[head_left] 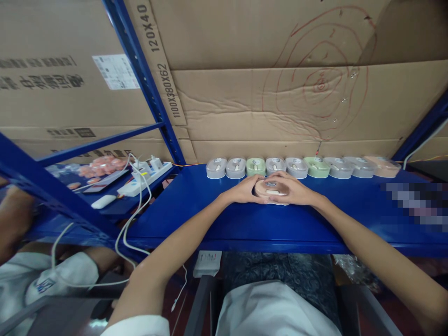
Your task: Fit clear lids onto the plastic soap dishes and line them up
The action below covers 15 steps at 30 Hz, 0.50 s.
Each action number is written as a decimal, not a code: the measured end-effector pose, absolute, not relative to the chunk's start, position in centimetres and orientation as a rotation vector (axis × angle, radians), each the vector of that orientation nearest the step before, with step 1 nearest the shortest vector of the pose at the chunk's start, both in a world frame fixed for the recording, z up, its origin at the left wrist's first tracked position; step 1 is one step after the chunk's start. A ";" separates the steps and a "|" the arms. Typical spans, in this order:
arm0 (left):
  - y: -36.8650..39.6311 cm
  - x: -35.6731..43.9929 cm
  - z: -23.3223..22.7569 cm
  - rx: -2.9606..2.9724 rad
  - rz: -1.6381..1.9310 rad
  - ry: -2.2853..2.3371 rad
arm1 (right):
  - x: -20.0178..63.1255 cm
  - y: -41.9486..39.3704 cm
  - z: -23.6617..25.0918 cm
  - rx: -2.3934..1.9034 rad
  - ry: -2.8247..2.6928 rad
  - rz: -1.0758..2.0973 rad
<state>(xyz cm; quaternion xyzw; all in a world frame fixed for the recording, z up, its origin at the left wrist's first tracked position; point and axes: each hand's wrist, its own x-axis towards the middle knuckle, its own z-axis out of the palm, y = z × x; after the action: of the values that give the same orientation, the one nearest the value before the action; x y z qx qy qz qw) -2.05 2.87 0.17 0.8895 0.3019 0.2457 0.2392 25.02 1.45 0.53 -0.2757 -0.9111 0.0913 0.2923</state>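
Note:
Both my hands rest on the blue shelf [217, 219] and enclose one small pink oval case [271, 188] with a clear lid. My left hand [245, 190] cups its left side. My right hand [296, 190] wraps its right side, fingers over the far edge. Just behind them, a row of several similar oval cases [297, 167] in grey, green and pink lines the back of the shelf against the cardboard.
Large cardboard boxes [266, 93] form the wall behind. Blue rack posts [147, 79] cross at left. A white power strip [145, 179] with cables and pink items [101, 165] sits on the left shelf. Another person's arm [14, 219] is at far left.

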 end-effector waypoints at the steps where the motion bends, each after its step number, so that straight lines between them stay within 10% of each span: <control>1: 2.8 -2.0 0.1 2.451 0.669 0.826 | 25.0 1.4 0.5 -0.740 -2.430 0.246; 15: 2.4 -1.3 -0.5 2.577 0.699 0.720 | 25.0 1.5 0.0 -0.817 -2.480 0.212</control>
<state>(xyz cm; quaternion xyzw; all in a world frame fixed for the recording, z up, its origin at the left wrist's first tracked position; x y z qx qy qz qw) -1.28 2.43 -0.53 0.9154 0.2557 0.2484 0.1867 24.98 1.54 0.02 -0.3012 -0.9146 0.0780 0.2581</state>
